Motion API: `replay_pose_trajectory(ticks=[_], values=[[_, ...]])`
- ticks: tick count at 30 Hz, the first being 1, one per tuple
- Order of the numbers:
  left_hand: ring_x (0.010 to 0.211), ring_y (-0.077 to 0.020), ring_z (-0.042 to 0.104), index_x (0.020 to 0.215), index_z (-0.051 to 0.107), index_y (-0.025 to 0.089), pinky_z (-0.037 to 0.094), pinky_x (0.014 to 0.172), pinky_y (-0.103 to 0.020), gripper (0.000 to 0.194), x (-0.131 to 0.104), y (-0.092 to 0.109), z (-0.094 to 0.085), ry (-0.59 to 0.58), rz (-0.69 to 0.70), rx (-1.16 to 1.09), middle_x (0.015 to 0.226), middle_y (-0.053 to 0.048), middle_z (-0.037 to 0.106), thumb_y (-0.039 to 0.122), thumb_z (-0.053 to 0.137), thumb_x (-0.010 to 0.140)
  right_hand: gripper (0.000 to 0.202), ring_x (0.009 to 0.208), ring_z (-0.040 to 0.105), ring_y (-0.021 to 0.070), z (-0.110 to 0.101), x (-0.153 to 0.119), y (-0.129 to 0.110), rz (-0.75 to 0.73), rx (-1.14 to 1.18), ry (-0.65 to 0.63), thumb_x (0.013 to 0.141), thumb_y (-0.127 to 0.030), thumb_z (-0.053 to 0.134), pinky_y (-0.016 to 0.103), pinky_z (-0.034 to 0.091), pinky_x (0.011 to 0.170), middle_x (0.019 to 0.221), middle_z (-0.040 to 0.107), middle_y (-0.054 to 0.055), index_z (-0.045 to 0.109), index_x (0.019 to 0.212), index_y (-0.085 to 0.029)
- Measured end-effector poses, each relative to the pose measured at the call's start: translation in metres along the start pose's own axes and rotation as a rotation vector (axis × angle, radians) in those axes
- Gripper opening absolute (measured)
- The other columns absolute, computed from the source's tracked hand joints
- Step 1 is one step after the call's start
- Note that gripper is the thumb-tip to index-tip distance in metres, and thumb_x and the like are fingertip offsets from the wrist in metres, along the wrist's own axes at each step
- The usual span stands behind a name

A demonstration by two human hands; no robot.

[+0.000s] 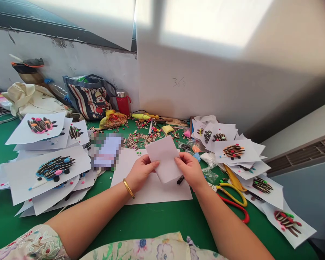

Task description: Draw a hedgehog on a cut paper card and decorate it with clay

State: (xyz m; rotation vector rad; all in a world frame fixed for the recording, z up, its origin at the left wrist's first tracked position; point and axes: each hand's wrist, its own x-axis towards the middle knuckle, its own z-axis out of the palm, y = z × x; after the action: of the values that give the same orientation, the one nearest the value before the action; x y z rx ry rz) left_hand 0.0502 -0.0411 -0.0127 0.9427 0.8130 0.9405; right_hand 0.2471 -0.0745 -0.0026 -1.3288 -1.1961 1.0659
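A blank white card (165, 159) is held up between my two hands. My left hand (142, 169) pinches its left edge, thumb on the front face. On the opposite edge my right hand (191, 169) grips it the same way. Below lies a larger white sheet of paper (151, 193) on the green table. A black pen (180, 179) rests on that sheet, partly hidden by my right hand. Close to my right forearm are scissors (234, 196) with yellow and red handles.
Stacked cards with sunflower-seed hedgehogs stand at left (47, 177) and right (237, 151). Loose sunflower seeds (141, 139) lie behind the sheet. A blurred phone-like object (107, 151) is left of it. A striped bag (89, 97) and red bottle (122, 103) stand by the wall.
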Motion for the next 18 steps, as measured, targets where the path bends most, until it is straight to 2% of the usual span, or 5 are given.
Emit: replay_pose_trajectory(ticks=[4,7,14,16,18], values=[[0.078,-0.02,0.066,0.086,0.072,0.015,0.053,0.07,-0.032,0.037,0.005,0.0,-0.006,0.072,0.007,0.044,0.088,-0.007,0.074,0.042,0.085,0.064,0.03,0.073,0.062,0.0202,-0.004,0.006,0.006,0.027,0.068,0.02,0.078,-0.05,0.072,0.031,0.048,0.066,0.084,0.071,0.004,0.069,0.09,-0.022],[0.07,-0.0163,0.063,0.081,0.072,0.015,0.052,0.068,-0.031,0.035,0.005,0.001,-0.007,0.078,-0.004,0.029,0.08,-0.006,0.072,0.045,0.083,0.066,0.03,0.072,0.062,0.0192,-0.006,0.009,0.01,0.043,0.145,0.013,0.078,-0.048,0.074,0.03,0.048,0.064,0.081,0.071,0.003,0.068,0.089,-0.022],[0.097,-0.0259,0.067,0.106,0.07,0.017,0.052,0.084,-0.036,0.05,0.006,0.005,-0.007,-0.024,0.06,0.017,0.11,-0.011,0.073,0.037,0.087,0.063,0.035,0.067,0.06,0.0168,-0.003,0.007,0.01,0.088,0.115,-0.01,0.074,-0.051,0.075,0.027,0.046,0.06,0.079,0.07,0.003,0.068,0.088,-0.02],[0.092,-0.0249,0.067,0.105,0.07,0.017,0.052,0.08,-0.035,0.05,0.009,0.005,-0.01,0.01,0.071,0.025,0.105,-0.01,0.074,0.038,0.087,0.063,0.034,0.065,0.058,0.0159,-0.003,0.007,0.009,0.09,0.088,-0.025,0.073,-0.051,0.075,0.026,0.044,0.058,0.076,0.068,0.002,0.068,0.085,-0.02],[0.082,-0.021,0.066,0.096,0.071,0.016,0.051,0.071,-0.031,0.041,0.01,0.005,-0.012,0.069,0.088,0.064,0.092,-0.007,0.074,0.04,0.084,0.065,0.033,0.064,0.057,0.0153,-0.003,0.008,0.01,0.089,0.077,-0.026,0.074,-0.05,0.075,0.026,0.043,0.057,0.075,0.067,0.001,0.068,0.084,-0.02]])
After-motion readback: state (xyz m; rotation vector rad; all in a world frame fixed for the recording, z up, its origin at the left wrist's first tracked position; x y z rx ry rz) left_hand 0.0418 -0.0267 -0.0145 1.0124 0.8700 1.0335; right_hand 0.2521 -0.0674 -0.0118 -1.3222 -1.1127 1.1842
